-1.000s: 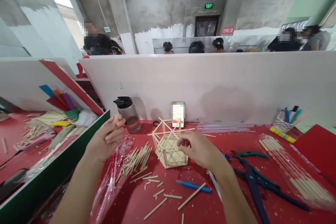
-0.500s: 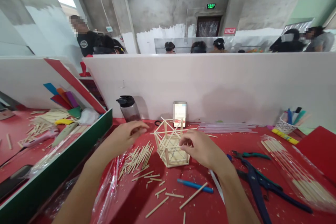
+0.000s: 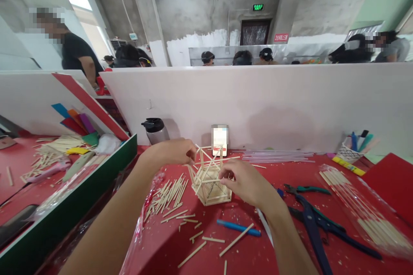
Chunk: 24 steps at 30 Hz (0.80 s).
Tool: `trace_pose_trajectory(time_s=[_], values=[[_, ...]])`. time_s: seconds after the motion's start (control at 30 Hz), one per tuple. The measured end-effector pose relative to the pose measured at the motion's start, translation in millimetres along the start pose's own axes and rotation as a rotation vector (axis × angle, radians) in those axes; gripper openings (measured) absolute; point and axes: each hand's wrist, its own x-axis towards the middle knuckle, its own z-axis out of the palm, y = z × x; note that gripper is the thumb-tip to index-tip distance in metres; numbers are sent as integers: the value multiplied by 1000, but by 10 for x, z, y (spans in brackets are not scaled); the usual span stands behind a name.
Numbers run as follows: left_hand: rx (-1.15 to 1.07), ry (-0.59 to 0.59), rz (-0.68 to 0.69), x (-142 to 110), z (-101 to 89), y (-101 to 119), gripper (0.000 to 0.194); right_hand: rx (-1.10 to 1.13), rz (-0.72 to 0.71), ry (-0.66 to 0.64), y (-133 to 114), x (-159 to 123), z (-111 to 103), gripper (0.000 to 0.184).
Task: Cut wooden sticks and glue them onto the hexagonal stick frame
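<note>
A six-sided frame of thin wooden sticks (image 3: 211, 197) stands upright on the red table, with a floor of sticks and crossing sticks over its top. My left hand (image 3: 176, 152) is closed at its upper left back corner, fingertips bent down on the stick ends there. At the right side, my right hand (image 3: 245, 180) pinches the upper rim, thumb and forefinger curled together. The exact grip points are partly hidden by the fingers. Left of the frame lies a pile of short cut sticks (image 3: 169, 193). A blue pen (image 3: 238, 227) rests in front, with a loose stick across it.
Blue-handled pliers (image 3: 309, 215) and bagged sticks (image 3: 368, 206) lie at the right. A lit phone (image 3: 220, 139) leans on the white partition (image 3: 274, 107), near a bottle (image 3: 155, 131). A green-sided divider (image 3: 77, 193) runs along the left. People sit or stand beyond.
My left hand has moved right onto the frame's upper left corner. My right hand stays at the right rim. The standing person behind the partition has shifted left.
</note>
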Motion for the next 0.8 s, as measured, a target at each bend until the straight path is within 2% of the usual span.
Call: trace_pose_trajectory(time_s=[0.1, 0.2, 0.43, 0.6, 0.7, 0.8], values=[[24, -28, -12, 53, -12, 11, 7, -2, 1, 5, -6, -3, -3, 11], [38, -12, -5, 54, -1, 24, 8, 1, 1, 17, -9, -8, -7, 11], [56, 40, 39, -112, 45, 15, 13, -13, -13, 7, 21, 2, 6, 13], [-123, 109, 47, -252, 173, -168, 20, -3, 0, 11, 25, -12, -2, 12], [-266, 173, 22, -385, 260, -297, 28, 9, 4, 16, 11, -13, -12, 12], [-287, 208, -46, -534, 381, -429, 35, 5, 4, 20, 3, -5, -15, 13]])
